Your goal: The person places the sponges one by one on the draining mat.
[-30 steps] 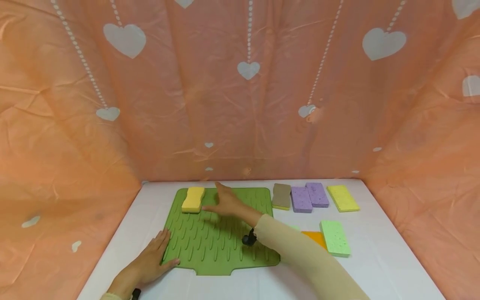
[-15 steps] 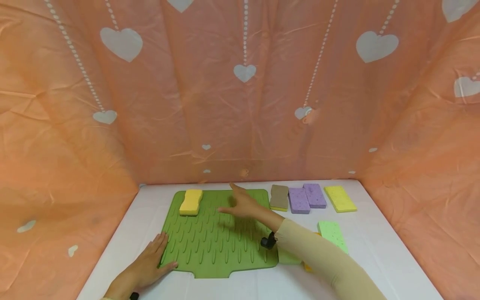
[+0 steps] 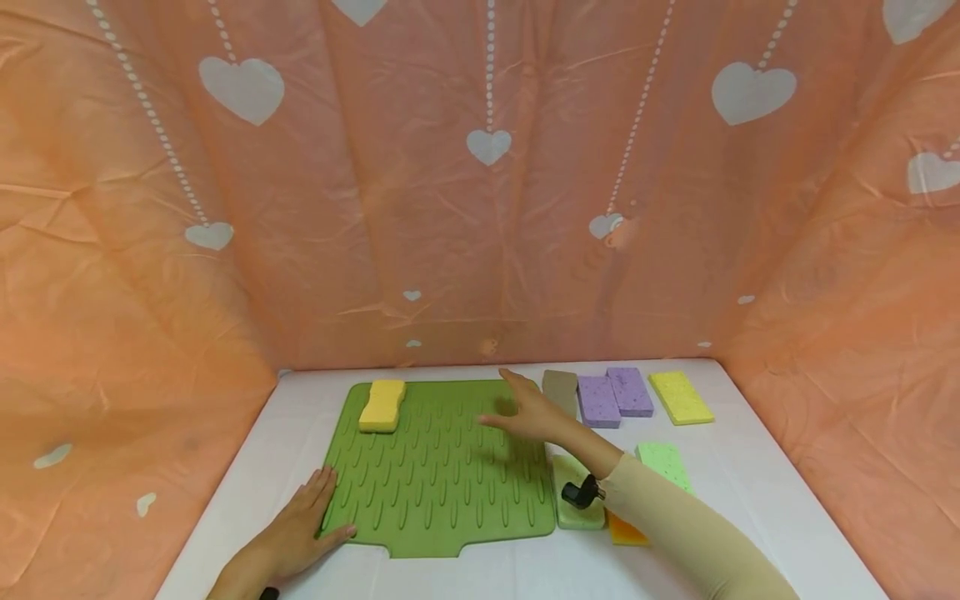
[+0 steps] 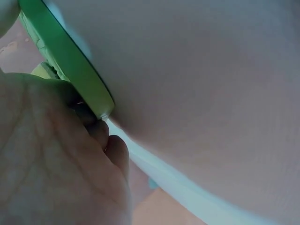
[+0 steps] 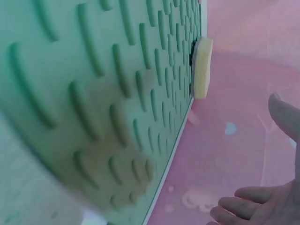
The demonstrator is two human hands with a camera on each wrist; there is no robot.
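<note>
A green ribbed mat [image 3: 435, 483] lies on the white table with a yellow wavy-sided sponge [image 3: 383, 406] on its back left corner. My left hand [image 3: 288, 529] rests at the mat's left edge, fingers extended along it and thumb near the front corner. In the left wrist view, that hand's fingertips meet the mat's rim [image 4: 77, 65]. My right hand [image 3: 528, 412] hovers over the mat's back right part, thumb and fingers spread, holding nothing. In the right wrist view its fingers [image 5: 243, 204] are apart from the mat, and the yellow sponge [image 5: 202, 68] stands farther off.
Right of the mat are a grey-brown sponge [image 3: 561, 390], two purple sponges [image 3: 598, 402], a yellow sponge [image 3: 681, 397], a bright green sponge [image 3: 666, 467], a pale green sponge [image 3: 573, 515] and an orange one [image 3: 626, 532]. An orange curtain [image 3: 450, 250] with hearts surrounds the table.
My right hand has moved right across the mat, away from the yellow sponge, and its forearm uncovers the pale green sponge. My left hand stays at the mat's edge.
</note>
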